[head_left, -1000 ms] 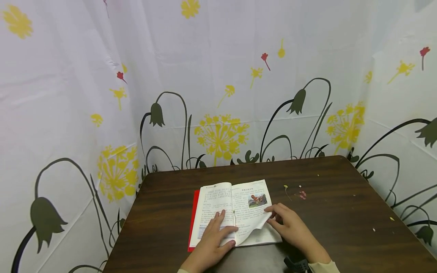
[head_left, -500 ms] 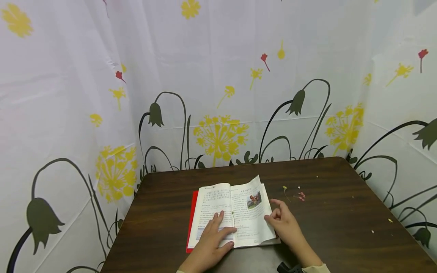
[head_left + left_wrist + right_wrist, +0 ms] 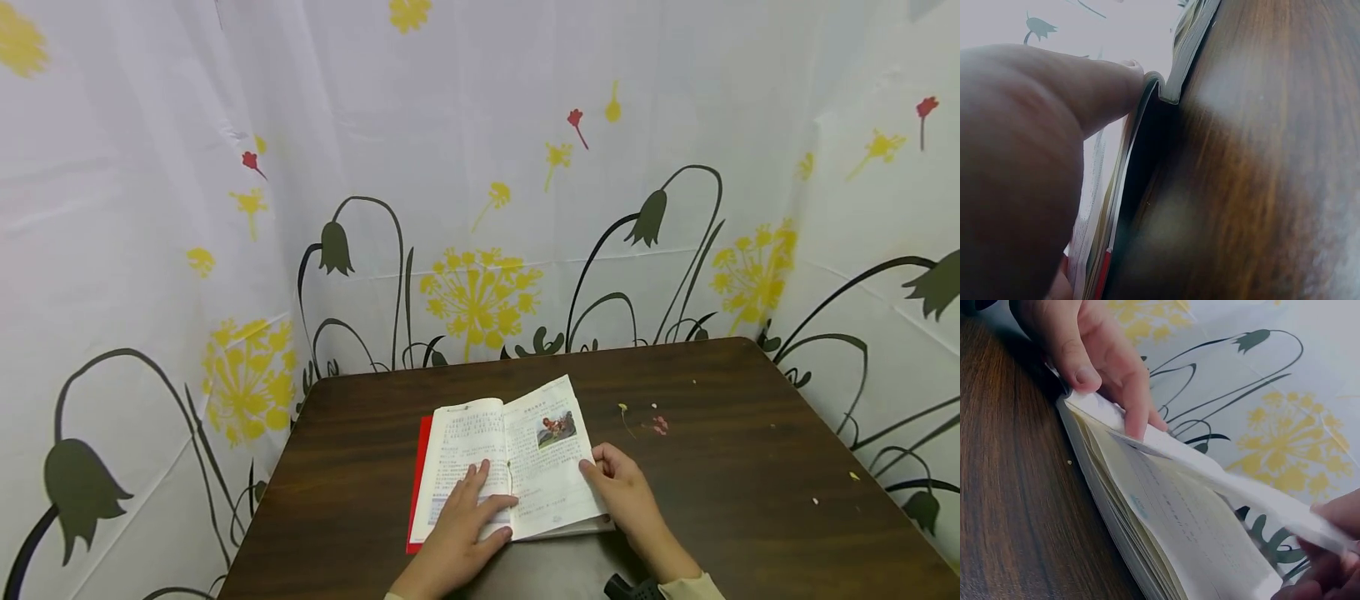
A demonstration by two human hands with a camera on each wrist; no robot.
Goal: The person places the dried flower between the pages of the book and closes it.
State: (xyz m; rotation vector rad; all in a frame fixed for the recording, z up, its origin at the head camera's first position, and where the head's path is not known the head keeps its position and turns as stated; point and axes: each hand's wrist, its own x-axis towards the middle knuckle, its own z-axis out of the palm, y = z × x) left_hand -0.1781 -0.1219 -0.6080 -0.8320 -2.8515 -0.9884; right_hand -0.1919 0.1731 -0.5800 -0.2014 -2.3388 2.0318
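An open book (image 3: 467,433) with a red cover edge (image 3: 420,467) lies on the dark wooden table. My left hand (image 3: 467,523) rests on its left page, fingers spread, the thumb near the lower end of the fold. In the left wrist view that thumb (image 3: 1104,87) presses on the pages by the fold. With thumb and fingers my right hand (image 3: 628,500) pinches the outer edge of the right-hand page (image 3: 551,492), which bears a coloured picture (image 3: 556,428). Seen from the right wrist, this page (image 3: 1260,494) is lifted off the printed one (image 3: 1179,512) beneath.
Small dried flowers, one yellow (image 3: 622,408) and one pink (image 3: 659,425), lie right of the book. Tiny scraps such as a white petal (image 3: 815,501) are scattered farther right. A flower-print curtain (image 3: 480,208) hangs behind the table. A black strap (image 3: 633,588) is at the right wrist.
The turned-up lower corner of the right page has come down and the page now slants flatter. My right hand loosened from the edge, then pinched it again. My left hand stays on the left page.
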